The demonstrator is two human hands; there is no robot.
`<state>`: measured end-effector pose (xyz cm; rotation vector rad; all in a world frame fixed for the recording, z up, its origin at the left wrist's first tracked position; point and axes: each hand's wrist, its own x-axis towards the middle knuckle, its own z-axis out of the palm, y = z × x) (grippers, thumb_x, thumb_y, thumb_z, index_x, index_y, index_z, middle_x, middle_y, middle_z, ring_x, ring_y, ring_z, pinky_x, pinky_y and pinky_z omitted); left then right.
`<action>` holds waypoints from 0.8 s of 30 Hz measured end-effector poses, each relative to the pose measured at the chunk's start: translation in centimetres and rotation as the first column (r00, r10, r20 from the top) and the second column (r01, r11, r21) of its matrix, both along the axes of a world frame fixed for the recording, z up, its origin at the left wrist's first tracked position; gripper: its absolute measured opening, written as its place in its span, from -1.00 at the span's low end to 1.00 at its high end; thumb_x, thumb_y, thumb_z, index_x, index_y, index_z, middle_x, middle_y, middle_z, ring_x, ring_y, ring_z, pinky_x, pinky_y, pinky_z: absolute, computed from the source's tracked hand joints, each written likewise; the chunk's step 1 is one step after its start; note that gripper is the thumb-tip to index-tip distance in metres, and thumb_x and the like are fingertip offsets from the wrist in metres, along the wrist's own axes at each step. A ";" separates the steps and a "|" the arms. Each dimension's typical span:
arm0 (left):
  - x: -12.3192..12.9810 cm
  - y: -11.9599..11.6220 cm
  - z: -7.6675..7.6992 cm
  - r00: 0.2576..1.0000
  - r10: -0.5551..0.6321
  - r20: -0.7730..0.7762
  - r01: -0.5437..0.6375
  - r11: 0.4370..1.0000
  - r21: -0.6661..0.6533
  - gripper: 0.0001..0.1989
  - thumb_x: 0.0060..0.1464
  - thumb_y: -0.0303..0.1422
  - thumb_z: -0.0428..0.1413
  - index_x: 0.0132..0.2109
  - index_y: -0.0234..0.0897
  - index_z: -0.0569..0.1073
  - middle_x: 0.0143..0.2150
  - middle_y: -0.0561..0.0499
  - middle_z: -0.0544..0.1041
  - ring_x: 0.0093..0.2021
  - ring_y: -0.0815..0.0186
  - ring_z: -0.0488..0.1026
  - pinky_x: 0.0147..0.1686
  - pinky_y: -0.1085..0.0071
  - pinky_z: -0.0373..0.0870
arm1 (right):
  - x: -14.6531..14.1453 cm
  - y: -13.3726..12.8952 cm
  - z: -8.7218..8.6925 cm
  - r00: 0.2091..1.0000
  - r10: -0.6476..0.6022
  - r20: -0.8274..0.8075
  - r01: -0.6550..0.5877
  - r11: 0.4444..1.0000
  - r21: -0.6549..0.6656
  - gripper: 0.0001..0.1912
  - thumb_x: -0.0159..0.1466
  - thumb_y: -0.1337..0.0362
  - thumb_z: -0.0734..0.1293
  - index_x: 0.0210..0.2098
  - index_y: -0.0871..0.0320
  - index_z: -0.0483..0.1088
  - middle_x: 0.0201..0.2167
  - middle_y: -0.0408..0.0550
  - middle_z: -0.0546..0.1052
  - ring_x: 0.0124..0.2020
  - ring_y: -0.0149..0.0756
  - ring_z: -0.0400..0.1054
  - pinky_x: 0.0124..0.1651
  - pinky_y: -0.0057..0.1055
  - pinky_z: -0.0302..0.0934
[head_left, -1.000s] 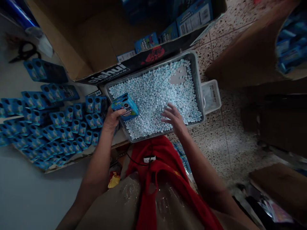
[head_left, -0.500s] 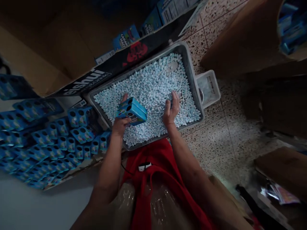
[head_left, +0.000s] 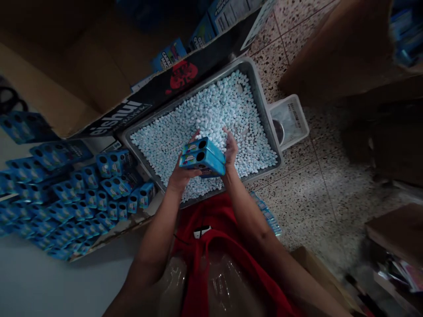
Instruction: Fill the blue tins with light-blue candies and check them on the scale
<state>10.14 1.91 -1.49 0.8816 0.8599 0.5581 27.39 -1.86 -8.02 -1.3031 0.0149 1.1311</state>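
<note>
A grey tray (head_left: 263, 94) holds a layer of small pale blue and white pieces (head_left: 172, 132). Over its near part, my left hand (head_left: 183, 176) is wrapped round two blue boxes (head_left: 203, 157) held side by side, with dark round openings on their ends. My right hand (head_left: 230, 149) is at the right end of the boxes, its fingers curved and apart beside a heap of the pieces (head_left: 211, 123). Part of its palm is hidden behind the boxes.
Many blue boxes (head_left: 89, 198) stand in rows on a surface at the left. A large cardboard box (head_left: 82, 75) borders the tray's far side. A white container (head_left: 295, 121) adjoins its right edge. Another cardboard box (head_left: 330, 57) stands at the upper right.
My left hand and the blue boxes have moved right, towards the middle of the tray. My right hand has moved slightly left to meet them, and pieces are now heaped between the hands.
</note>
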 end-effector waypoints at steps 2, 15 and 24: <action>-1.7 0.8 1.4 0.997 -0.056 -0.061 0.065 0.985 0.160 0.23 -0.21 0.30 0.60 0.54 0.00 0.45 0.50 -0.17 0.54 0.49 -0.25 0.53 0.40 -0.14 0.63 | 0.3 1.0 0.4 0.981 -0.081 -0.175 0.079 0.997 -0.019 -0.60 0.16 -0.22 0.51 -0.20 -0.12 0.63 -0.11 -0.15 0.78 0.50 0.03 0.41 0.54 0.13 0.34; -6.8 1.4 2.9 0.812 0.322 -0.487 0.231 0.589 0.774 -0.27 0.04 -0.03 0.55 0.27 -0.16 0.58 0.17 -0.17 0.71 0.16 -0.11 0.68 0.23 -0.06 0.63 | -1.5 3.3 14.9 0.956 0.090 -0.281 -0.029 0.976 0.217 -0.67 0.17 -0.09 0.50 -0.24 -0.03 0.52 -0.19 -0.02 0.64 0.30 0.09 0.54 0.32 0.05 0.51; -5.3 0.5 2.6 0.842 0.272 -0.465 0.198 0.647 0.736 -0.22 -0.11 -0.13 0.63 0.25 -0.13 0.61 0.16 -0.14 0.71 0.17 -0.11 0.67 0.26 -0.01 0.59 | -1.1 3.9 17.1 0.943 0.325 0.079 -0.330 0.868 0.371 -0.57 0.38 -0.26 0.38 -0.08 -0.08 0.57 0.04 -0.02 0.68 0.15 0.03 0.62 0.22 0.02 0.56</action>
